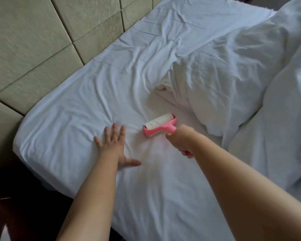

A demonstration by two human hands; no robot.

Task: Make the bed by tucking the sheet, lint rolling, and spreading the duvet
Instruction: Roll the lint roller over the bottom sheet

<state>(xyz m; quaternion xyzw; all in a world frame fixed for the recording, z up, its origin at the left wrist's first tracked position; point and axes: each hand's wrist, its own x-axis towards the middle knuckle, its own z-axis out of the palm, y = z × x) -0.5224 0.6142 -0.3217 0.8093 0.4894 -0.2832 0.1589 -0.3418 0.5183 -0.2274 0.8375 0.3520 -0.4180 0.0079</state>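
Bed (pixel 42 122) fills most of the head view, corner toward lower left, padded beige headboard (pixel 33 40) running along its far-left edge. White sheet (pixel 97 94) covers the mattress, wrinkled, creases fanning out from the middle. Duvet (pixel 233 80) is bunched in a heap on the right half of the bed, its near edge folded over just beyond the roller; more white bedding continues to the far right edge.

Both forearms reach in from the bottom. Left hand (pixel 114 145) lies flat on the sheet, palm down, fingers spread wide and straight, thumb out to the right, near the bed's corner. It holds nothing.

Right hand (pixel 180 140) is wrapped tight round the pink handle of the lint roller (pixel 159 125); the handle end pokes out below the fist. Roller head sits on the sheet, just ahead and left of the right hand, white adhesive drum facing up with visible specks on it. Roller is between the two hands, closer to the right, apart from the left fingertips, and near but not touching the duvet edge.
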